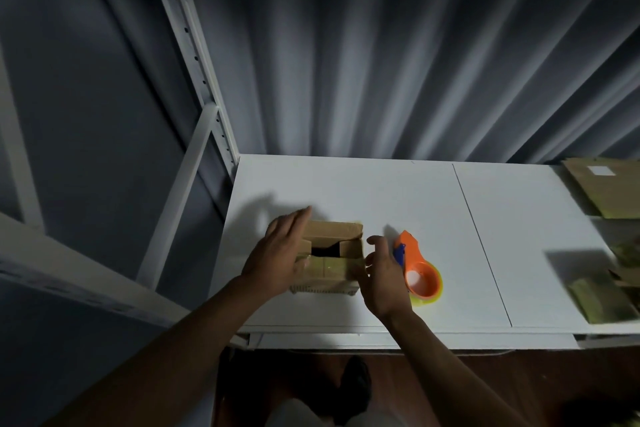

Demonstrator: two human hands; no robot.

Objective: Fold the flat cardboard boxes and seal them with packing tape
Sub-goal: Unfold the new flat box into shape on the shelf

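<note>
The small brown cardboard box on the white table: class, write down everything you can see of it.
The small brown cardboard box looks like plain corrugated card and stands on the white table near its left front corner. Its top is not fully closed: the flaps are partly folded in, leaving a dark gap in the middle. Yellowish tape seems to cover its near flap. The left hand rests on its left side with straight fingers; the right hand is at its right side, and contact there is unclear.

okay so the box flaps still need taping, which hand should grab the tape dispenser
The right hand. The dispenser lies on the table just beside it, on its side of the box. The left hand rests on the box's left side and can steady it.
</note>
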